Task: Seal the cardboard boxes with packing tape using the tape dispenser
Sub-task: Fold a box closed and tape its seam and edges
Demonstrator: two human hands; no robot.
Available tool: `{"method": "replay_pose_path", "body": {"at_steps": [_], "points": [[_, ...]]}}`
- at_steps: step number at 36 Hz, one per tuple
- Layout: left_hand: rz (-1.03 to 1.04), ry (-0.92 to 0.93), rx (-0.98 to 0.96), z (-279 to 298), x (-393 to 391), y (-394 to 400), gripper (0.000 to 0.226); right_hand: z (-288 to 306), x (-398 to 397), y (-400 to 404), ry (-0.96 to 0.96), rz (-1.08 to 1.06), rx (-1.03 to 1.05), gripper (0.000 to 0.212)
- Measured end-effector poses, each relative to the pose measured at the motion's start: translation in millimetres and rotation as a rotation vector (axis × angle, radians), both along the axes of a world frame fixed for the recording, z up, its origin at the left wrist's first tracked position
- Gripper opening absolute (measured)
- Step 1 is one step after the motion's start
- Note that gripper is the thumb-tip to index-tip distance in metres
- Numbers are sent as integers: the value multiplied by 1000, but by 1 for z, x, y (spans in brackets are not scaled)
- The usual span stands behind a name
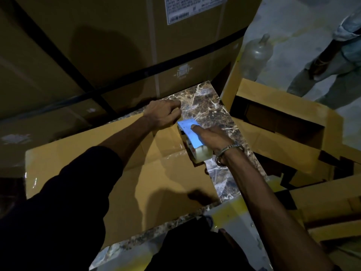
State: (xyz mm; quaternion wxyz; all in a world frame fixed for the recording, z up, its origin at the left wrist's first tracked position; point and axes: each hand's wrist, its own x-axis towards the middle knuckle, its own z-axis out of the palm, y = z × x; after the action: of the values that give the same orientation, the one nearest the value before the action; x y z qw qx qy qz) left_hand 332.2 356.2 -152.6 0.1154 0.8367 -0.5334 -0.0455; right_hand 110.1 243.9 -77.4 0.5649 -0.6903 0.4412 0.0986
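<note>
A flat brown cardboard box (166,184) lies on a marble-patterned surface (205,106), its flaps closed along a centre seam. My right hand (213,137) grips a blue tape dispenser (190,133) with a clear tape roll (202,153), set at the box's far right edge on the seam. My left hand (162,114) rests on the box's far edge just left of the dispenser, fingers curled over the edge. A shiny strip of tape runs along the seam toward me.
A very large strapped carton (117,45) with a white label rises right behind the box. Open cardboard boxes (283,122) lie to the right. A clear plastic bottle (256,55) stands at the back right, near another person's legs (322,71).
</note>
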Motion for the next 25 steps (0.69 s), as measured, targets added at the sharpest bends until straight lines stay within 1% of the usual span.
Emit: {"method": "replay_pose_path", "body": {"at_steps": [3, 8, 11, 14, 16, 19, 22, 24, 25], "points": [[-14, -11, -24, -2, 2, 0, 37, 2, -14, 4, -5, 9, 15, 62], [-17, -44, -24, -2, 2, 2, 38, -10, -50, 11, 5, -23, 67, 56], [-18, -54, -18, -2, 0, 0, 40, -11, -57, 14, 2, -38, 97, 61], [-28, -32, 6, 2, -1, 1, 48, -2, -50, 17, 18, -28, 53, 56], [-37, -4, 39, 7, -6, 3, 56, 1, -46, 20, 12, -11, 32, 57], [-130, -34, 74, 11, -17, 5, 61, 1, -44, 23, 27, -32, 9, 60], [-298, -121, 79, 9, -41, 7, 54, 3, -41, 24, 28, -46, 16, 60], [-354, -110, 86, 3, -55, 9, 57, 2, -39, 24, 42, -38, 30, 58], [-351, -100, 77, 1, -57, 10, 58, 0, -38, 23, 43, -38, 30, 58]]}}
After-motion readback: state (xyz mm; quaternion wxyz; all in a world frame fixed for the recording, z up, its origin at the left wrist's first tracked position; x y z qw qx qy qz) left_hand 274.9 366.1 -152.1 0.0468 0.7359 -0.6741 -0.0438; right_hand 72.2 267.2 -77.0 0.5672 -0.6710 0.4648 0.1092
